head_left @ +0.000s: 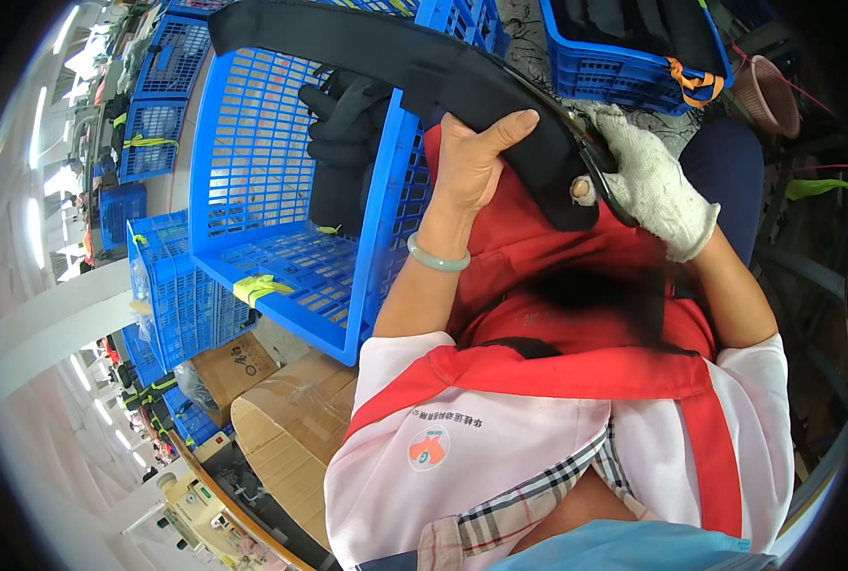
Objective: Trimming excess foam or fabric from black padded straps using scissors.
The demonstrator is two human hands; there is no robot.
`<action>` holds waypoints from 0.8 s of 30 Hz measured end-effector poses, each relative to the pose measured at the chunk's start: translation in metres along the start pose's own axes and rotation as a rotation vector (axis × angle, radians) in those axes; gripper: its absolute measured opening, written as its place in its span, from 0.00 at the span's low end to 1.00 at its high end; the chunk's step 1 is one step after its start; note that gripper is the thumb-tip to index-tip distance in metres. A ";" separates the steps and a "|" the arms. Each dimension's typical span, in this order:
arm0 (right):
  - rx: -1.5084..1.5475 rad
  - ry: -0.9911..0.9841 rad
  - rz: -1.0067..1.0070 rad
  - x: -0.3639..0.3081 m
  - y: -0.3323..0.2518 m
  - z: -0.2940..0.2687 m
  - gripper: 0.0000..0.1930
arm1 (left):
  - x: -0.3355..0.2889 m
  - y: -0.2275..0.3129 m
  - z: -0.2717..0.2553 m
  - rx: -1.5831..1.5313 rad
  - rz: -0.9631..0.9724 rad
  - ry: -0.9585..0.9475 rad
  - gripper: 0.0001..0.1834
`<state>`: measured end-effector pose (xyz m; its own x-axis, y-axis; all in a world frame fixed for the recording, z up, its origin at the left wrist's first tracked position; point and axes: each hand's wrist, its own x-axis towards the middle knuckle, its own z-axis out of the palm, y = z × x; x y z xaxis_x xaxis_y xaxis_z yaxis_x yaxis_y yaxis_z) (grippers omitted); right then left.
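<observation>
the bare left hand (476,157) grips the black strap (395,57) taut so the gloved right hand (657,190), closed on scissors (600,171), can trim its edge.

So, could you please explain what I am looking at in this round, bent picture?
There is no machine here: a person wears a wide fisheye camera on the head, looking down at their own two hands, which is why straight edges curve. The bare left hand, with a pale green bangle on the wrist, grips a long black strap. The right hand, in a white knit glove, holds dark scissors at the strap's near end. A red apron covers the lap. On the person's left stands a blue crate with black pieces inside. More blue crates sit beyond, and cardboard boxes lie below.
</observation>
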<state>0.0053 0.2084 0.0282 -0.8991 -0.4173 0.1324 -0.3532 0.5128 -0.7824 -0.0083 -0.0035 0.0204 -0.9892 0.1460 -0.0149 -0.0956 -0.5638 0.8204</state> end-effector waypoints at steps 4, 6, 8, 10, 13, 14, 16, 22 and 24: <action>0.065 0.007 0.056 -0.001 0.000 0.000 0.34 | -0.002 0.000 -0.004 0.067 0.030 -0.019 0.13; 0.087 0.017 0.062 -0.003 0.000 0.000 0.33 | -0.004 0.000 -0.010 0.097 0.043 -0.021 0.13; 0.022 -0.037 0.106 -0.003 -0.007 -0.005 0.30 | -0.006 0.003 -0.024 0.266 0.170 0.118 0.12; 0.042 -0.080 0.150 0.001 -0.017 -0.006 0.30 | -0.003 0.016 -0.018 0.055 0.154 0.102 0.12; 0.075 -0.115 0.178 0.000 -0.019 -0.003 0.30 | -0.001 0.016 -0.019 -0.139 0.076 0.123 0.12; 0.093 -0.105 0.166 -0.002 -0.018 -0.002 0.31 | -0.003 0.014 -0.020 -0.140 0.034 0.109 0.13; 0.049 -0.079 0.101 -0.005 -0.009 0.003 0.32 | -0.003 0.012 -0.021 -0.143 -0.014 0.092 0.13; -0.084 -0.085 0.012 -0.015 -0.007 0.001 0.37 | -0.007 0.008 -0.024 -0.078 -0.004 0.107 0.14; -0.108 -0.071 0.009 -0.014 -0.008 0.002 0.38 | -0.008 0.003 -0.020 0.004 0.033 0.059 0.15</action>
<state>0.0209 0.2084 0.0317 -0.8831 -0.4624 0.0797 -0.3747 0.5927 -0.7130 -0.0024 -0.0225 0.0118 -0.9967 0.0788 -0.0213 -0.0622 -0.5645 0.8231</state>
